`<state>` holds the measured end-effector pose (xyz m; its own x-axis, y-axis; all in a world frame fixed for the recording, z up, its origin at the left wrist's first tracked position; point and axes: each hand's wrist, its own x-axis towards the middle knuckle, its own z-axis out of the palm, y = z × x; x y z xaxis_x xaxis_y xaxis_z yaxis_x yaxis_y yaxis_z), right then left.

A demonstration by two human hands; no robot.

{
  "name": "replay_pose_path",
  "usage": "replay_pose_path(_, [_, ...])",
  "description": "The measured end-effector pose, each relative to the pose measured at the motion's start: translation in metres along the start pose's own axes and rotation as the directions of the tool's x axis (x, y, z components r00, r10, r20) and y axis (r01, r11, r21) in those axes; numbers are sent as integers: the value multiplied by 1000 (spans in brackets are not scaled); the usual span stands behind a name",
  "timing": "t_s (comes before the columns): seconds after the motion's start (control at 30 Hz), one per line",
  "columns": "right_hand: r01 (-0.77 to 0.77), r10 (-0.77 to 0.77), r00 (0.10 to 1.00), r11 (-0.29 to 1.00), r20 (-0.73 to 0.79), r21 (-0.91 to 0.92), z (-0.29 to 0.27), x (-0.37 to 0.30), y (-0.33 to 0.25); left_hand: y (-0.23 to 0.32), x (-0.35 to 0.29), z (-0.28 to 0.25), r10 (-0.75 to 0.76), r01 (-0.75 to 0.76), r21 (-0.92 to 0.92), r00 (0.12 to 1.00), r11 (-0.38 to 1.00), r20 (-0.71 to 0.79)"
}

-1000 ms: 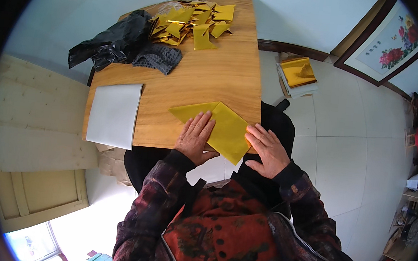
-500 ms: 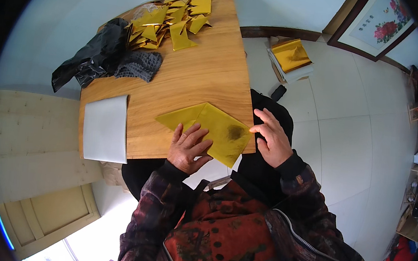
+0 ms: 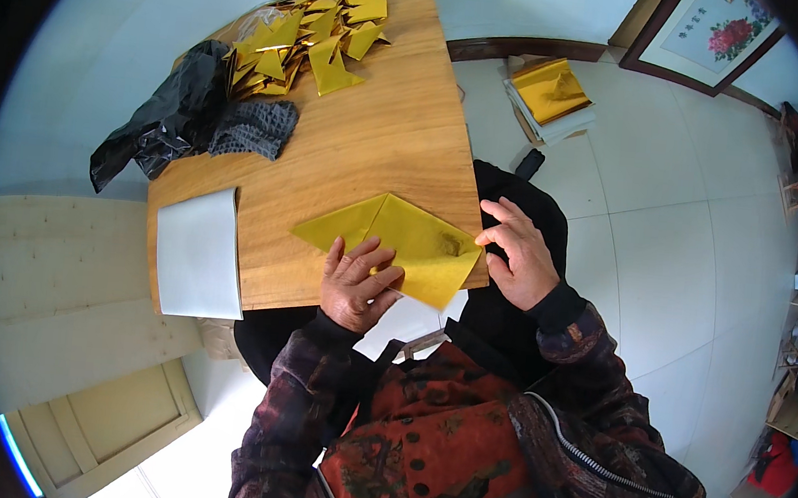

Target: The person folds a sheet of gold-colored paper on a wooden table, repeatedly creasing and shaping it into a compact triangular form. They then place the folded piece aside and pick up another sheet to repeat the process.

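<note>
A sheet of folded gold foil paper [image 3: 423,242] lies at the near edge of the wooden table [image 3: 370,142], with a peak on its far side and a crease running down from it. Its near corner juts past the table edge, above my lap. My left hand [image 3: 358,283] rests on the paper's near left part, fingers spread and lightly bent. At the right corner of the sheet, the index fingertip of my right hand [image 3: 520,255] touches the paper; the thumb and other fingers stand apart. A dark patch, seemingly a reflection, shows on the foil near that hand.
Several folded gold foil pieces [image 3: 313,38] are heaped at the table's far end. Beside them lie a black plastic bag [image 3: 169,110] and a dark grey textured cloth [image 3: 256,127]. A pale grey sheet [image 3: 197,255] sits at the left edge. A gold foil stack [image 3: 548,91] rests on the floor.
The view has shifted slightly. The near right part of the gold paper now tilts or bends a little differently, and its dark reflection has shrunk. Both hands stay at the same places on it.
</note>
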<state>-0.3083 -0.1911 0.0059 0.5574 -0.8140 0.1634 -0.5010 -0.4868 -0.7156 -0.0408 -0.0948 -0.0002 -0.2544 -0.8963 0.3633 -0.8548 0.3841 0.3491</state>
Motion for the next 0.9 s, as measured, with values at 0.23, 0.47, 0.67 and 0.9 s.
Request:
replay_pose_path(0.23, [-5, 4, 1000, 1000, -31, -27, 4, 0, 3, -3, 1, 3, -266, 255, -285, 964, 924, 1])
replay_pose_path(0.47, [-20, 17, 997, 999, -82, -38, 6, 2, 2, -1, 10, 8, -414, 370, -406, 910, 836, -25])
replay_pose_path(0.67, [-22, 17, 995, 998, -96, -53, 6, 3, 1, 3, 17, 8, -481, 448, -340, 877, 827, -13])
replay_pose_path(0.9, [-15, 7, 993, 997, -116, -70, 9, 8, 1, 8, 23, 9, -534, 501, -302, 845, 811, -33])
